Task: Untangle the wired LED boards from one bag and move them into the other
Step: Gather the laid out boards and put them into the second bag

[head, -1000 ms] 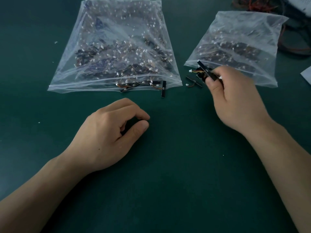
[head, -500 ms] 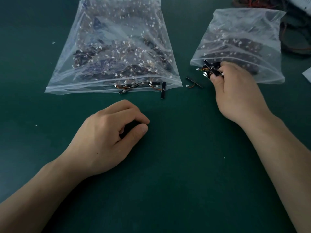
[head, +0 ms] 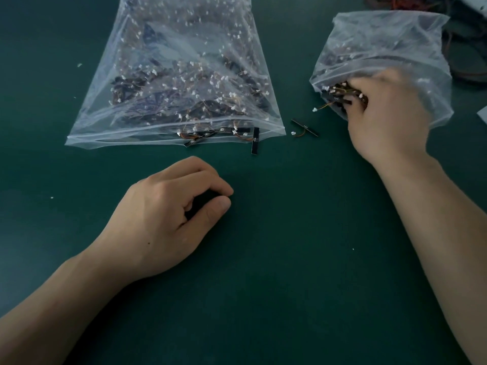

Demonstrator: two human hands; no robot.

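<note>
1. dark green bench is filling the view and carrying two clear plastic bags, set well apart.
2. the large bag is lying flat on the left with its mouth facing the person. it is holding a mass of wired led boards, and one black board is poking out of the mouth onto the bench.
3. the small bag is bulging up on the right, holding more boards.
4. a loose board with a curled wire is lying on the bench between the two bags, touching neither.
5. the left grip is resting on the bench in front of the large bag, knuckles up, its forearm coming in from the lower left. its fingers are curling loosely, the thumb tip is meeting the index tip, and it is holding nothing.
6. the right grip is reaching forward from the lower right, its blurred fingers lying inside the small bag's mouth. a bundle of boards is sitting against the thumb side at the bag's lip. i cannot tell whether the fingers are closing on it.
7. a tangle of wires is lying behind the small bag.
</note>
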